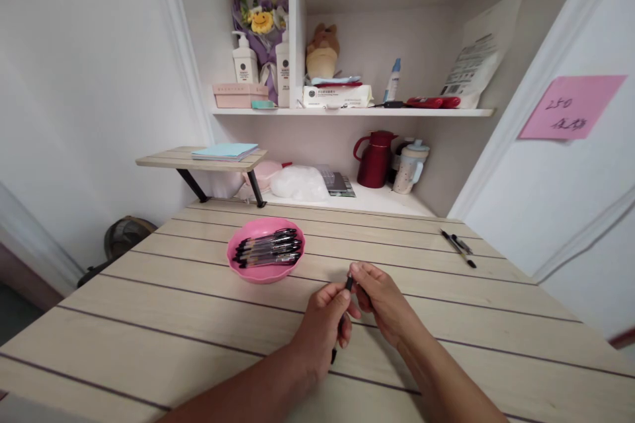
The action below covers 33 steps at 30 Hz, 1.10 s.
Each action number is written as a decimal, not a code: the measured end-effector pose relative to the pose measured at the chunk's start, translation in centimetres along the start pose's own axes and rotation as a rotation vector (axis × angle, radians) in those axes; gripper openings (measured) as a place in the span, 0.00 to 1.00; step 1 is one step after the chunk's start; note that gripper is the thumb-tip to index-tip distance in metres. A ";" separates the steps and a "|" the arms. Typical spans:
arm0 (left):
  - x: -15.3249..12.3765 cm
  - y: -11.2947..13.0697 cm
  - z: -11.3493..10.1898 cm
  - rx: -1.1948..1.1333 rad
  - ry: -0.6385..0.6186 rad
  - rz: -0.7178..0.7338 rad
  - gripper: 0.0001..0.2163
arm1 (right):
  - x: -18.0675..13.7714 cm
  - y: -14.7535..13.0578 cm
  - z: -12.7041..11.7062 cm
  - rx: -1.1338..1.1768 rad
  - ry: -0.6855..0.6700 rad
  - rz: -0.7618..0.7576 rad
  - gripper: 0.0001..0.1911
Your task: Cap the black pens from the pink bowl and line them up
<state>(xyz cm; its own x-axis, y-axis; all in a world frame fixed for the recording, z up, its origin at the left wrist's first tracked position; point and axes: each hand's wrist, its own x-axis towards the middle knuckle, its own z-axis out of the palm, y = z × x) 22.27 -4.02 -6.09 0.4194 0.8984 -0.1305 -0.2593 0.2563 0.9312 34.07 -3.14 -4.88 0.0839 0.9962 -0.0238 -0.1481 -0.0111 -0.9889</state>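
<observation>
The pale slatted wooden table [149, 317] fills the near half of the view. On it, left of centre and a little farther off than the hands, sits a pink bowl [233, 252] with a bundle of black pens [270, 248] lying side by side across it. Two loose pens [459, 248] lie on the far right of the table, well apart from everything else.

Both hands meet near the middle, just nearer than the bowl and to its right. The left hand [322, 324] is closed in a loose fist around the barrel of a single black pen [348, 284], whose lower end pokes out below the palm towards the tabletop. The right hand [384, 301] is closed too, thumb and forefinger pinching the pen's far, upper end just above the left fist.

The work in hand appears to be on that top end, a cap or a clicker; it is too small to tell which. To do it well, the left fist should hold the barrel firm and steady while the right fingertips work in line with the barrel rather than sideways, so the thin barrel does not bend or slip. Holding the pen low over the table means a dropped part lands close by.
</observation>
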 end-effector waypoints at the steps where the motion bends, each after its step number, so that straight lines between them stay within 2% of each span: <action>1: 0.1 0.0 0.0 0.020 0.012 -0.002 0.13 | 0.0 0.2 0.1 -0.031 0.031 -0.017 0.18; 5: 0.0 -0.1 0.0 0.076 0.046 0.000 0.12 | 0.4 0.8 -0.2 -0.100 0.085 -0.065 0.17; 14: -0.2 -0.1 0.0 0.007 -0.047 0.021 0.13 | -0.1 0.3 -0.1 0.067 -0.010 0.003 0.17; 20: -0.1 -0.2 -0.1 0.006 -0.039 0.011 0.14 | 0.1 0.4 -0.2 0.067 0.011 0.026 0.17; 25: -0.1 -0.2 -0.1 -0.012 -0.045 0.009 0.14 | 0.1 0.2 -0.3 0.161 -0.061 0.057 0.18; 30: 0.0 -0.2 -0.1 0.011 -0.029 -0.002 0.15 | 0.1 0.0 -0.4 0.061 -0.013 0.032 0.16; 33: -0.1 -0.1 -0.1 0.008 -0.038 0.007 0.15 | 0.1 -0.2 -0.5 0.119 -0.064 0.057 0.19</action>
<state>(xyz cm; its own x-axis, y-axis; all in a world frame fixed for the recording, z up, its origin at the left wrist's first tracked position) 22.20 -4.07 -6.25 0.4507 0.8858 -0.1109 -0.2550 0.2468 0.9349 34.65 -3.10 -4.72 0.0096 0.9977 -0.0666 -0.2670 -0.0617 -0.9617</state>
